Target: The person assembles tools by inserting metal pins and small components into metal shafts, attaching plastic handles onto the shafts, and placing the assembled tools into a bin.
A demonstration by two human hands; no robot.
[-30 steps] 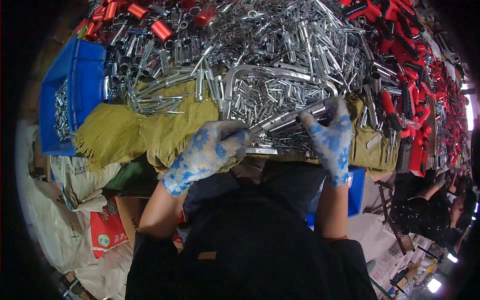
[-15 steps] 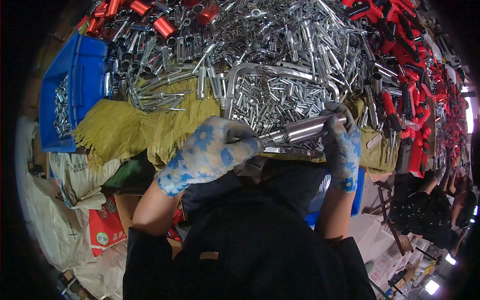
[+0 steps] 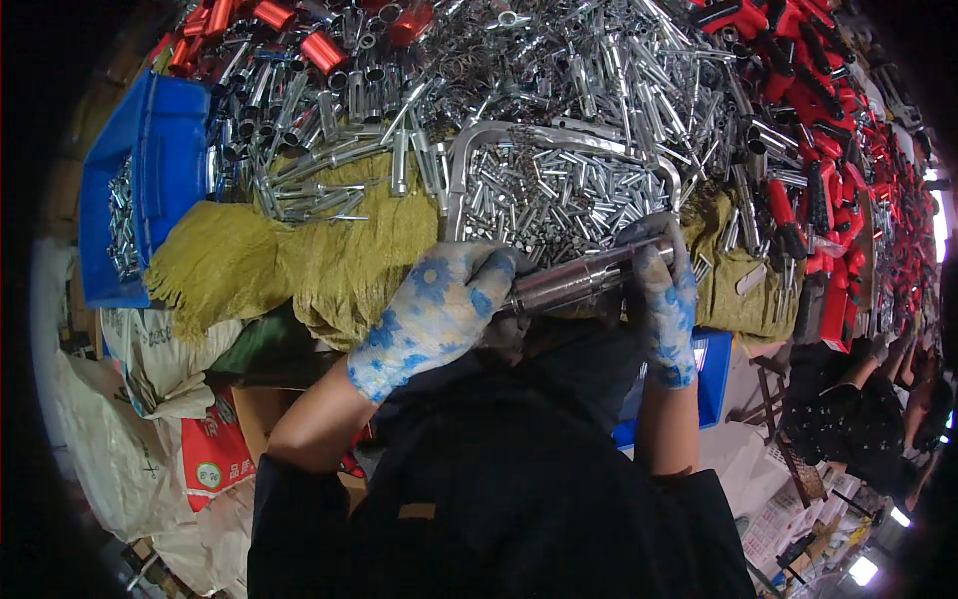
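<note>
One gloved left hand [image 3: 431, 311] and one gloved right hand [image 3: 667, 304] make two, with one metal tube [image 3: 571, 283] held between them. Two blue bins [image 3: 175, 150], one metal tray [image 3: 459, 188] and one red bag [image 3: 218, 447] can be counted. The pins [image 3: 574, 188] in the tray and the red handles [image 3: 779, 203] at the right are too many to count.

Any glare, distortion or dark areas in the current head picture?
Head view: black fisheye margins curve around the scene; a bright white light patch glares at lower right; highlights streak the silver metal tube; the black cloth garment shows little detail.
</note>
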